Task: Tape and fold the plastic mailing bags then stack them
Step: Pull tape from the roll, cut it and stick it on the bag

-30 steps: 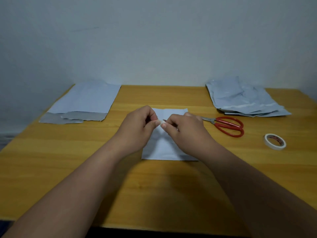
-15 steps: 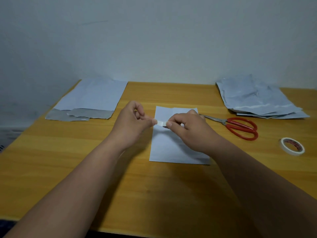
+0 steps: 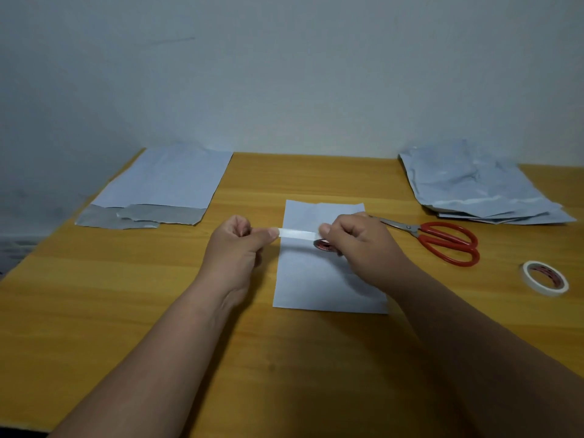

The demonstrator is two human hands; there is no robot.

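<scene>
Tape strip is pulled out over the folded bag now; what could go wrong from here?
1. The tape strip, stretched between the left hand and the tape roll in the right hand, may sag and stick to the folded bag askew.
2. The scissors lie beside the right hand, but both hands are occupied, so cutting may let the strip curl onto itself.

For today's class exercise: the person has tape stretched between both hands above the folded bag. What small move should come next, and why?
Probably cut the strip: the left hand pinches the strip of tape, still joined to the roll in the right hand; the scissors lie beside it.
</scene>
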